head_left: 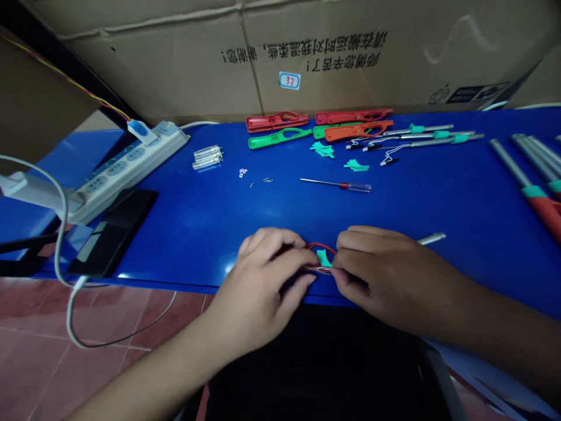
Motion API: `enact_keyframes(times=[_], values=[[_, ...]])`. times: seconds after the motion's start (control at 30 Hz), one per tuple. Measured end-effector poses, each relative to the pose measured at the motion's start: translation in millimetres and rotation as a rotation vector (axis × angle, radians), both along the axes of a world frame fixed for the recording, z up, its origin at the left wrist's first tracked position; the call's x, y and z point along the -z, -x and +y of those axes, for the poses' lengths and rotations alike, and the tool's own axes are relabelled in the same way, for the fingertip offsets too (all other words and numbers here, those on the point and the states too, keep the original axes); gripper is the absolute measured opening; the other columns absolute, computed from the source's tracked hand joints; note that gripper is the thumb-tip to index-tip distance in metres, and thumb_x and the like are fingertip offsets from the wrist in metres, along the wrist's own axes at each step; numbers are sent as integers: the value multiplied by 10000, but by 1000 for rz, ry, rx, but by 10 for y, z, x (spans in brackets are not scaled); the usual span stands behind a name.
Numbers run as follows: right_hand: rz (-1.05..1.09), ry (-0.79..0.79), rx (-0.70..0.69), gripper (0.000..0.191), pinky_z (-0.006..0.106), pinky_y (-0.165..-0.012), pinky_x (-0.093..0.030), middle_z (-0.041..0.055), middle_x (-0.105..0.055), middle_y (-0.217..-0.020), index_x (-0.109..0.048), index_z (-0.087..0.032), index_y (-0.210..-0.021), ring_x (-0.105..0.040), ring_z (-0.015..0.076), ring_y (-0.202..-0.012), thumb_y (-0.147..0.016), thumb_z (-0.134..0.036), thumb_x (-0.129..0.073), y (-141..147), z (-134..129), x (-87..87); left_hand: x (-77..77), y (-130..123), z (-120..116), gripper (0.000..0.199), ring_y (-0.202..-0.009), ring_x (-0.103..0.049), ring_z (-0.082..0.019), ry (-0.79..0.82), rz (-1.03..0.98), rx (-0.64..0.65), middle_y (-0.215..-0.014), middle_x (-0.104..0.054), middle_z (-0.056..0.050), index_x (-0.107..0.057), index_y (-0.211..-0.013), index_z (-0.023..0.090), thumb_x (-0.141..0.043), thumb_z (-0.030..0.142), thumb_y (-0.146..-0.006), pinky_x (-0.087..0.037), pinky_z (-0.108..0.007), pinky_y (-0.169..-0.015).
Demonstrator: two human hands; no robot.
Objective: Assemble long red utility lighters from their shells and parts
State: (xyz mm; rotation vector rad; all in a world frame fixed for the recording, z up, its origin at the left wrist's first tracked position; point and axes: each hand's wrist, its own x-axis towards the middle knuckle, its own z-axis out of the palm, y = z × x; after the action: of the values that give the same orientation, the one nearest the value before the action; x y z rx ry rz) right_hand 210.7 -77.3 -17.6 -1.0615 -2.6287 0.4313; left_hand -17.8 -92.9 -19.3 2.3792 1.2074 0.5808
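Note:
At the front edge of the blue table, my left hand (269, 278) and my right hand (390, 272) are closed on the two sides of a red plastic casing (322, 246). Between my fingertips a teal piece (324, 258) shows inside the casing, with thin pale wires beside it. The ends of the casing are hidden under my fingers. A metal rod (432, 238) sticks out beyond my right hand. Further back on the table lies a screwdriver (350, 186) with a clear and red handle.
Red casings (277, 121), green casings (279, 138), teal pieces (323, 150), metal rods with wires (438, 141) and clear parts (207, 157) lie at the back. On the left are a power strip (127, 166) and a black phone (114, 234). Assembled tubes (543, 207) lie at right.

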Motion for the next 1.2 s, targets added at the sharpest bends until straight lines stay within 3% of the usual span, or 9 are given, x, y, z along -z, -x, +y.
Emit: enact_keyframes(times=[0.1, 0.2, 0.43, 0.73, 0.93, 1.2], values=[[-45, 18, -1, 204, 314, -657, -333, -4, -534, -743, -533, -192, -717, -471, 145, -688, -913, -134, -536, 6, 9, -38, -17, 100, 63, 331, -1140, -537, -229, 47, 2, -67, -1211, -604, -57, -582, -1221, 232, -676, 258, -904, -440, -412, -963], [-87, 30, -22, 223, 314, -644, -322, -5, -523, -732, -514, -193, -700, -466, 145, -670, -912, -126, -524, 13, 33, -78, -2, 155, 109, 420, -1140, -539, -214, 100, 0, -47, -1215, -614, -45, -540, -1300, 246, -682, 282, -906, -448, -391, -970], [-149, 47, -73, 224, 308, -627, -319, 0, -539, -707, -536, -194, -693, -476, 154, -650, -900, -110, -544, 36, 88, -131, 47, 146, 161, 228, -1050, -549, -201, 138, -35, 21, -1128, -652, -26, -636, -1158, 234, -648, 276, -935, -452, -367, -905], [-164, 113, -126, 184, 299, -635, -341, 6, -576, -724, -597, -184, -729, -504, 153, -653, -884, -98, -551, 57, 115, -208, 67, 171, 146, 240, -1016, -541, -192, 145, -39, -4, -1111, -646, -14, -644, -1166, 245, -665, 277, -929, -447, -364, -875], [-192, 69, -117, 154, 321, -683, -361, 19, -602, -751, -636, -181, -783, -545, 182, -696, -889, -108, -553, 106, 82, -201, 76, 152, 152, 248, -1006, -537, -194, 146, -44, -3, -1106, -642, -21, -647, -1174, 238, -664, 280, -930, -445, -368, -874], [-201, 124, -91, 221, 306, -622, -318, -1, -570, -689, -572, -186, -678, -504, 151, -641, -882, -109, -538, 170, 165, -207, 100, 171, 160, 230, -984, -551, -186, 143, -90, 2, -1078, -651, -24, -678, -1144, 220, -678, 261, -917, -463, -341, -857]])
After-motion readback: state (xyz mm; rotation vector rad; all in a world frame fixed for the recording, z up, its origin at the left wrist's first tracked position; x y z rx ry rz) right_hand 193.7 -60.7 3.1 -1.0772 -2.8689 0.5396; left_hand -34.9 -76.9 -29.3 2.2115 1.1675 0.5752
